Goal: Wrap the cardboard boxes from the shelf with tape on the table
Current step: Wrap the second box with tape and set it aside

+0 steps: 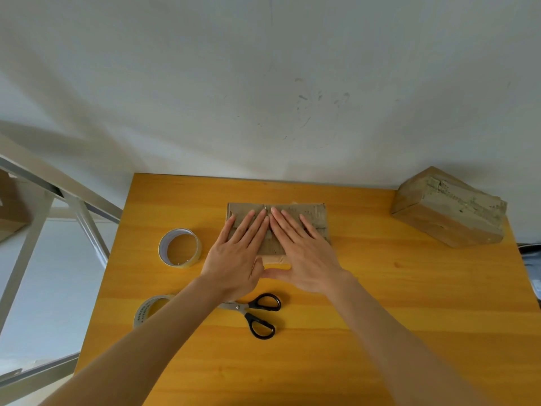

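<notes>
A flat brown cardboard box (311, 215) lies at the middle back of the orange wooden table (380, 303). My left hand (237, 253) and my right hand (301, 250) both rest flat on top of it, fingers stretched and side by side, thumbs touching at its near edge. A roll of clear tape (179, 247) stands left of the box. A second tape roll (147, 310) lies nearer, partly hidden under my left forearm. Black-handled scissors (254, 313) lie just behind my wrists.
A taped cardboard box (448, 206) sits at the table's back right corner. A white metal shelf frame (58, 206) stands to the left, with another cardboard box (11, 206) on it. A white wall runs behind the table.
</notes>
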Tool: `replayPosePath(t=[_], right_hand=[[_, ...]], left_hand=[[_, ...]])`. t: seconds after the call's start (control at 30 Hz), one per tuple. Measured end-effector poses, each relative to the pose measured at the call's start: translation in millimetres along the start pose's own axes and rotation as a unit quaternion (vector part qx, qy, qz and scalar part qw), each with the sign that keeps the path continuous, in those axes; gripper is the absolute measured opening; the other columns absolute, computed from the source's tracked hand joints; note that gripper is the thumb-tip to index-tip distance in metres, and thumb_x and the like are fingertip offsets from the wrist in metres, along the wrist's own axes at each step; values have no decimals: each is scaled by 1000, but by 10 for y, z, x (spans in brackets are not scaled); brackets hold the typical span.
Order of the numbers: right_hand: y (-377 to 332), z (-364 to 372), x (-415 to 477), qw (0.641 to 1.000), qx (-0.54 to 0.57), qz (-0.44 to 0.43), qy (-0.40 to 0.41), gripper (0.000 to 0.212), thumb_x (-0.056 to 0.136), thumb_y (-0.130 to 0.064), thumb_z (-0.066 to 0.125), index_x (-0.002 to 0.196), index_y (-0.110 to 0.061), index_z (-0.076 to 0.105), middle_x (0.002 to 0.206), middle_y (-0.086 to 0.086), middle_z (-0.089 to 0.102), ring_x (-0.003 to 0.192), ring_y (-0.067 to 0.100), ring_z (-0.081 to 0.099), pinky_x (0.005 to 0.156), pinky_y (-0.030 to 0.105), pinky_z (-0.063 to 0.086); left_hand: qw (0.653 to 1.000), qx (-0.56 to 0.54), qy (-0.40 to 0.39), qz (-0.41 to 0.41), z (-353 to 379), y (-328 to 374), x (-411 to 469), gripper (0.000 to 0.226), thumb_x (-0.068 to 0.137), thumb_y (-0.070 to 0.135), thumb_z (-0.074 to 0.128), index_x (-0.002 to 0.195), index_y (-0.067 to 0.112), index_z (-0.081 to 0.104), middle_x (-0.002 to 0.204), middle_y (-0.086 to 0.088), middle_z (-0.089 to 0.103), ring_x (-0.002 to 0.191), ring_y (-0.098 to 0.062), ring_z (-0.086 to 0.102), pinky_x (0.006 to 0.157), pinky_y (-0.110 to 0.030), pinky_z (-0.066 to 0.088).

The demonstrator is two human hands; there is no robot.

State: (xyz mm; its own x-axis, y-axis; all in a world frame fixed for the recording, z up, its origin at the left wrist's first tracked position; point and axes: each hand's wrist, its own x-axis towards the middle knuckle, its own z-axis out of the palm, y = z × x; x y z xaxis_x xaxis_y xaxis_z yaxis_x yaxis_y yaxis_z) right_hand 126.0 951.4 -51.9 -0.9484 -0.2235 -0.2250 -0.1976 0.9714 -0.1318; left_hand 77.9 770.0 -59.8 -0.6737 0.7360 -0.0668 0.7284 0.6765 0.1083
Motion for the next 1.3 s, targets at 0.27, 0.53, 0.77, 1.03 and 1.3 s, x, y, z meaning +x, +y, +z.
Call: replayPosePath(t=[0.27,0.53,0.77,1.03,1.3], right_hand=[[138,-33,-19,1000,-13,4,6,103,83,-77,34,149,-17,-18,156,-4,-25,143,11,-22,119,35,-5],[227,-37,-82,999,-7,52,-6,98,89,-65,37,146,-16,-27,151,-2,-35,141,14,-28,120,37,-2],[177,-43,-109,984,87,157,7,122,77,-61,64,147,-14,-24,153,-1,-32,141,16,-27,118,35,-3],[136,-136,98,998,24,55,18,130,65,-66,72,152,-14,-10,159,2,-16,146,20,-14,118,39,-10],[106,-160,245,996,29,59,52,119,60,-64,76,149,-11,17,145,6,30,137,25,24,118,40,3]], left_hand=[[1000,4,-20,2,-3,-135,22,61,99,44,9,151,12,13,158,-3,9,146,-21,5,115,-41,7],[999,-8,-31,-15,-9,-167,13,76,91,62,-10,150,14,-4,159,-2,-7,145,-19,-12,118,-35,-3],[964,-217,-38,-145,-59,-61,-12,106,77,75,30,147,13,-20,148,-3,-40,145,-24,-15,112,-33,27],[998,-53,-8,-37,-93,-129,222,120,63,89,27,150,9,7,159,-9,-8,145,-24,-13,119,-49,2],[1000,-1,-30,-9,-117,-121,412,110,68,81,44,148,12,15,150,-3,26,140,-25,19,117,-53,0]])
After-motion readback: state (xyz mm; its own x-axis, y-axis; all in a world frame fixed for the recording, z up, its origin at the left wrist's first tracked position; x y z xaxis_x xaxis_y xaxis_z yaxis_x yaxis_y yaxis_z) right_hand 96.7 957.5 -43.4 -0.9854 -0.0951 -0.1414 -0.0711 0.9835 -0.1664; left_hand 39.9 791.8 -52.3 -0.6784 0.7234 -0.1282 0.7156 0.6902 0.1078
